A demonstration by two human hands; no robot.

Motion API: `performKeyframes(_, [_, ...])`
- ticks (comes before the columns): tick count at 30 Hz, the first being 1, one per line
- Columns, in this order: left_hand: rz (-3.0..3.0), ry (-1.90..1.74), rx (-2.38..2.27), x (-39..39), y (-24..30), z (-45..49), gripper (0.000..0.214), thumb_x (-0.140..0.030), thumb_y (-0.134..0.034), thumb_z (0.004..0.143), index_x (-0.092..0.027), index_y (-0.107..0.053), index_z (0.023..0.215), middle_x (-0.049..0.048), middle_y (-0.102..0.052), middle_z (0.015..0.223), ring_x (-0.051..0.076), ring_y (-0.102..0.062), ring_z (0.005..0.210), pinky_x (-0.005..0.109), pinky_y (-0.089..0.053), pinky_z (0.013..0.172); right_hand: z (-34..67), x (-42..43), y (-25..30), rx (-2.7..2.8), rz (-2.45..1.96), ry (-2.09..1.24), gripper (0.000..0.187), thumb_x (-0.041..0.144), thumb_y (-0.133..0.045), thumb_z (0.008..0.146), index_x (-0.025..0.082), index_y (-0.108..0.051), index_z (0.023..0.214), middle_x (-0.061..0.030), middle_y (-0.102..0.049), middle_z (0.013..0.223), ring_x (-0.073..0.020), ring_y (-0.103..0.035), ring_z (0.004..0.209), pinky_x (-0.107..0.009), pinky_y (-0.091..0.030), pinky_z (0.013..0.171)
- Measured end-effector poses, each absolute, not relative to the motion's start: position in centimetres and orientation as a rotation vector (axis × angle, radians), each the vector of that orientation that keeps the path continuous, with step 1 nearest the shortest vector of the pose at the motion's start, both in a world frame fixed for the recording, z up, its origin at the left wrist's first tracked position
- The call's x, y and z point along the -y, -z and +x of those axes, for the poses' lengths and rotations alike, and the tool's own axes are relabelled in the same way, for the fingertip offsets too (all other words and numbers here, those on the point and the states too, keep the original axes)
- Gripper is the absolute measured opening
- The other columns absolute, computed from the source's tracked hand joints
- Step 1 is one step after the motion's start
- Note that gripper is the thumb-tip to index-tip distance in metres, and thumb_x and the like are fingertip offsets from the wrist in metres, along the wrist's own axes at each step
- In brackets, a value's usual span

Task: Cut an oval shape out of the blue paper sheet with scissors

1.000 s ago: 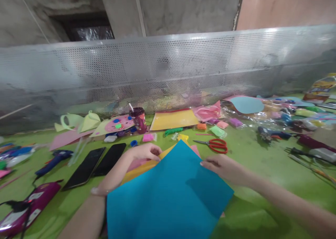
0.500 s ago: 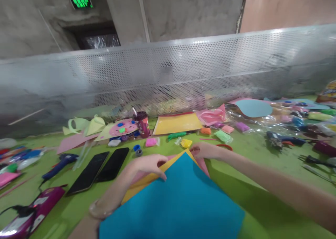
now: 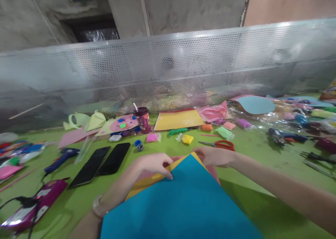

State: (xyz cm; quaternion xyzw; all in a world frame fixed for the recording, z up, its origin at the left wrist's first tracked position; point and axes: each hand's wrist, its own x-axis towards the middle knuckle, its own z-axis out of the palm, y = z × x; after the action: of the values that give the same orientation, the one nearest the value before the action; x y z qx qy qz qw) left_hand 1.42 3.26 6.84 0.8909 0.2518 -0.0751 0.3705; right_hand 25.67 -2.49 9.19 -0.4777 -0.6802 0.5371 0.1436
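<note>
A large blue sheet of paper point(image 3: 178, 204) lies uppermost in a small stack, one corner pointing away from me. Under it show the edges of a yellow sheet point(image 3: 144, 184) and a pink sheet point(image 3: 214, 171). My left hand point(image 3: 156, 164) grips the stack's left edge, thumb on the blue sheet and fingers behind. At the far corner, my right hand point(image 3: 214, 156) is closed on the back sheets; its fingertips are partly hidden behind the paper. Red-handled scissors point(image 3: 223, 145) lie just beyond my right hand.
Two black phones point(image 3: 115, 158) and a blue glue gun point(image 3: 61, 159) lie left, near a purple power strip point(image 3: 36, 207). A lidded cup point(image 3: 143, 120), a yellow sheet point(image 3: 178, 120) and clay packets point(image 3: 187, 139) stand farther back. A perforated metal panel point(image 3: 168, 74) borders the green table point(image 3: 168, 146).
Both hands and the sheets have shifted slightly right and toward me. The scissors, mostly hidden behind my right hand before, now show in full.
</note>
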Motion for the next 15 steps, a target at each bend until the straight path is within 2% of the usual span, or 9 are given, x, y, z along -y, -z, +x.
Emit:
performKeyframes(3, [2.266, 0.200, -0.589, -3.5, -7.0, 1.1, 0.022, -0.040, -0.058, 0.071, -0.021, -0.065, 0.079, -0.0041, -0.055, 0.066, 0.010, -0.044, 0.057, 0.021, -0.031, 0.052, 26.5, 3.2, -9.2, 1.792, -1.190, -1.873, 0.044, 0.018, -0.054, 0.071, 0.013, -0.052, 0.114, -0.0096, -0.059, 0.108, -0.0197, -0.057, 0.099, -0.030, -0.046, 0.084])
performKeyframes(5, [2.256, 0.205, -0.543, -3.5, -7.0, 1.0, 0.019, -0.038, -0.060, 0.071, -0.020, -0.066, 0.076, -0.0037, -0.057, 0.066, 0.011, -0.046, 0.058, 0.021, -0.033, 0.054, 27.0, 4.4, -9.4, 1.703, -1.074, -1.931, 0.044, 0.022, -0.053, 0.075, 0.013, -0.051, 0.118, -0.0098, -0.059, 0.110, -0.0206, -0.056, 0.101, -0.033, -0.042, 0.090])
performKeyframes(8, [2.249, 0.188, -0.467, -3.7, -6.9, 0.9, 0.017, -0.036, -0.064, 0.068, -0.019, -0.064, 0.064, -0.0026, -0.057, 0.063, 0.012, -0.048, 0.060, 0.021, -0.036, 0.057, 27.2, 7.2, -10.0, 1.804, -1.120, -1.730, 0.041, 0.030, -0.051, 0.080, 0.017, -0.051, 0.119, -0.0082, -0.059, 0.111, -0.0226, -0.056, 0.100, -0.038, -0.042, 0.090])
performKeyframes(10, [2.250, 0.161, -0.430, -3.8, -6.7, 0.9, 0.018, -0.034, -0.065, 0.066, -0.018, -0.063, 0.058, -0.0011, -0.058, 0.061, 0.013, -0.049, 0.061, 0.022, -0.037, 0.058, 26.8, 9.4, -10.8, 2.010, -1.111, -1.631, 0.035, 0.035, -0.044, 0.085, 0.022, -0.056, 0.115, -0.0063, -0.058, 0.114, -0.0230, -0.051, 0.108, -0.039, -0.040, 0.093])
performKeyframes(13, [2.252, 0.137, -0.381, -4.0, -6.3, 0.9, 0.012, -0.027, -0.062, 0.068, -0.018, -0.066, 0.061, 0.0014, -0.063, 0.069, 0.016, -0.052, 0.069, 0.023, -0.041, 0.063, 25.8, 11.7, -11.6, 2.274, -0.955, -1.355, 0.035, 0.032, -0.038, 0.089, 0.029, -0.053, 0.120, -0.0029, -0.048, 0.127, -0.0199, -0.038, 0.122, -0.038, -0.032, 0.101])
performKeyframes(15, [2.251, 0.126, -0.350, -4.0, -6.0, 0.9, 0.012, -0.022, -0.057, 0.070, -0.018, -0.069, 0.068, 0.0020, -0.066, 0.077, 0.017, -0.054, 0.074, 0.024, -0.042, 0.069, 25.3, 12.3, -11.7, 2.354, -0.904, -1.252, 0.035, 0.031, -0.039, 0.089, 0.032, -0.049, 0.123, -0.0013, -0.047, 0.129, -0.0180, -0.033, 0.124, -0.037, -0.028, 0.104])
